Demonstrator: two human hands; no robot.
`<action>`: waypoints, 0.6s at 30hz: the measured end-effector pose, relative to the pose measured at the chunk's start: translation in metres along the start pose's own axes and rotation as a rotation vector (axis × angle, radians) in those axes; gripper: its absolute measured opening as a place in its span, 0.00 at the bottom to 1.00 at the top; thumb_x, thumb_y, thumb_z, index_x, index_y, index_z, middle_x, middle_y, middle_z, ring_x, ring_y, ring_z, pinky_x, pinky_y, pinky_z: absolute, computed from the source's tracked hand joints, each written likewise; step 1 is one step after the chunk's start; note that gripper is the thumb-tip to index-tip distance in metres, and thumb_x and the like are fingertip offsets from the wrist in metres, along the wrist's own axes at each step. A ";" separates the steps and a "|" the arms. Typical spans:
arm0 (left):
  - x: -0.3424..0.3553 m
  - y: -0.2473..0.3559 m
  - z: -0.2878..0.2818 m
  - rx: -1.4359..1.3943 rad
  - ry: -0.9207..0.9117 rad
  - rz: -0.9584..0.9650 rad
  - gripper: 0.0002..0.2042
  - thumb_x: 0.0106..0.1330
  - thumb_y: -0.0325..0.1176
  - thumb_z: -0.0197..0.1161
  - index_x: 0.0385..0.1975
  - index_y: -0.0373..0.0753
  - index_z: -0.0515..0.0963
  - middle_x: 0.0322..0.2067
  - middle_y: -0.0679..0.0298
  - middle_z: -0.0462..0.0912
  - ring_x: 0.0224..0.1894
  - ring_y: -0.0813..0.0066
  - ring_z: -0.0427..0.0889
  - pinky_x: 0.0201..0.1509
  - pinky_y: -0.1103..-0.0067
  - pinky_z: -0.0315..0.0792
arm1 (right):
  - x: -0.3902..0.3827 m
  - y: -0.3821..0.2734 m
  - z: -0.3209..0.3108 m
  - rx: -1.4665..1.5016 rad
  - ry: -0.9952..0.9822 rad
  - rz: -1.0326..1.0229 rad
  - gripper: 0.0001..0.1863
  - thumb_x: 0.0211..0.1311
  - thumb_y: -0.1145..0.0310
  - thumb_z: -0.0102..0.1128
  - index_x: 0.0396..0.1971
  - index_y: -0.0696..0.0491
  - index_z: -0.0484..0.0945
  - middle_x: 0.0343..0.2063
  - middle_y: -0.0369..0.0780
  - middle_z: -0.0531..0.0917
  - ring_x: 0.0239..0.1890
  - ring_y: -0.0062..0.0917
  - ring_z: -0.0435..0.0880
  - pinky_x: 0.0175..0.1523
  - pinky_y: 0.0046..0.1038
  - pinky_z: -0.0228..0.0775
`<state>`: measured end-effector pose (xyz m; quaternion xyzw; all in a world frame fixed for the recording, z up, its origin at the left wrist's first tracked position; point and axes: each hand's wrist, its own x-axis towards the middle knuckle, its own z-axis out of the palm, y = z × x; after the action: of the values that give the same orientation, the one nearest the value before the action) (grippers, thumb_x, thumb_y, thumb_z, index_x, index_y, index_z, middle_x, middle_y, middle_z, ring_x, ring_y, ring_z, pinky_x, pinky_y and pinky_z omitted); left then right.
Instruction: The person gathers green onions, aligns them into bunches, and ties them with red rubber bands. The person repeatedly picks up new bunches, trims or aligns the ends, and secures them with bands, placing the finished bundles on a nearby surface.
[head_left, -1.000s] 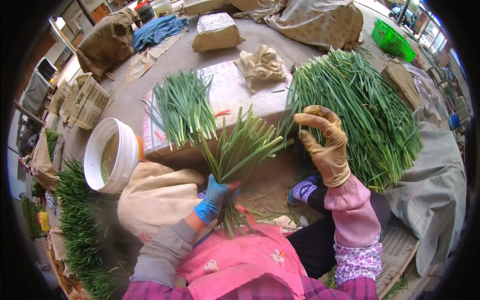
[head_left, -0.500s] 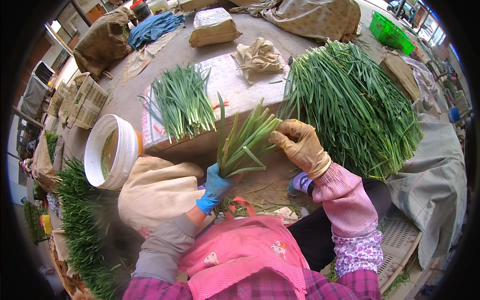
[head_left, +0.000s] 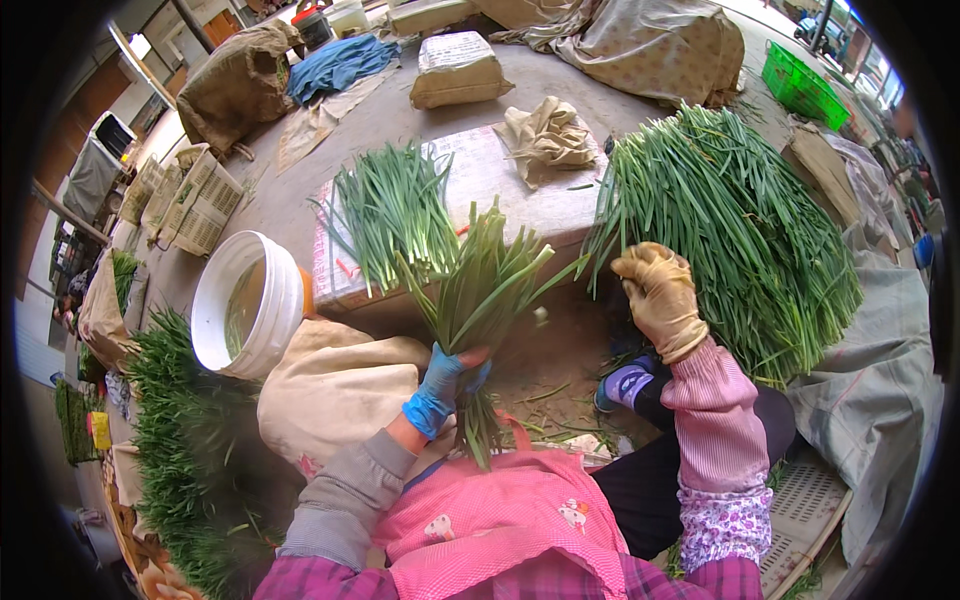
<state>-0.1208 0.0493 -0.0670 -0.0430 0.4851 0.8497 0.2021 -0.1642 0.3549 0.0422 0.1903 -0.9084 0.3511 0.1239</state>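
Observation:
My left hand (head_left: 446,388), in a blue glove, is closed around a bunch of garlic chives (head_left: 478,290). The stalks fan out above my fist, and leaves hang below it over the pink apron. To the right of the bunch is my right hand (head_left: 662,300) in a tan glove, with its fingers curled together. Whatever those fingers may hold is hidden. A small pale scrap (head_left: 541,316) is in the air between the hands. Beyond them, a laid-out bundle of chives (head_left: 392,215) rests on a low white-topped block (head_left: 470,160). A large heap of chives (head_left: 725,240) lies at the right.
A white bucket (head_left: 250,305) tilts at the left, beside a beige cloth (head_left: 335,390). More greens (head_left: 190,430) stand at the lower left. A crumpled cloth (head_left: 545,140) sits on the block. Behind are a wrapped package (head_left: 460,70) and a green crate (head_left: 803,85). Grey sheeting (head_left: 870,380) lies at the right.
The view has shifted, so the scene sits farther right and lower. The bunch has turned more upright in my left hand. My right hand has drawn away from it to the right.

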 end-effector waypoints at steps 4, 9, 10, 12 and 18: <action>-0.003 -0.002 0.001 -0.039 -0.045 -0.009 0.18 0.54 0.27 0.69 0.46 0.36 0.75 0.28 0.63 0.79 0.21 0.77 0.76 0.20 0.82 0.67 | -0.007 0.023 0.031 0.602 0.113 0.245 0.12 0.57 0.78 0.66 0.42 0.53 0.83 0.33 0.34 0.85 0.38 0.18 0.81 0.45 0.22 0.74; -0.003 -0.008 0.013 0.067 0.081 0.049 0.17 0.54 0.34 0.69 0.41 0.37 0.73 0.17 0.68 0.71 0.12 0.79 0.65 0.15 0.82 0.58 | -0.008 0.011 0.025 1.026 -0.028 0.330 0.17 0.60 0.74 0.65 0.50 0.56 0.78 0.38 0.36 0.84 0.36 0.18 0.81 0.46 0.20 0.74; -0.003 -0.009 0.015 0.066 0.100 0.057 0.17 0.54 0.34 0.69 0.41 0.37 0.74 0.18 0.67 0.71 0.13 0.79 0.66 0.15 0.82 0.58 | -0.008 0.006 0.020 1.059 -0.142 0.379 0.20 0.59 0.74 0.66 0.52 0.56 0.77 0.38 0.36 0.83 0.35 0.16 0.80 0.42 0.17 0.73; -0.004 -0.009 0.016 0.084 0.098 0.055 0.17 0.54 0.35 0.69 0.41 0.36 0.74 0.19 0.67 0.72 0.13 0.79 0.66 0.15 0.83 0.59 | -0.005 -0.008 0.027 1.074 -0.060 0.500 0.15 0.58 0.73 0.68 0.46 0.57 0.81 0.33 0.36 0.84 0.29 0.15 0.80 0.33 0.15 0.71; -0.003 -0.003 0.001 -0.047 -0.063 -0.058 0.26 0.58 0.42 0.67 0.51 0.29 0.73 0.20 0.66 0.76 0.14 0.83 0.66 0.18 0.83 0.60 | -0.009 -0.019 0.032 1.206 -0.124 0.378 0.08 0.55 0.75 0.68 0.34 0.59 0.83 0.34 0.40 0.83 0.33 0.22 0.80 0.40 0.23 0.72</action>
<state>-0.1171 0.0506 -0.0689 -0.0351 0.4569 0.8556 0.2406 -0.1503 0.3223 0.0269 0.0830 -0.5745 0.8050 -0.1221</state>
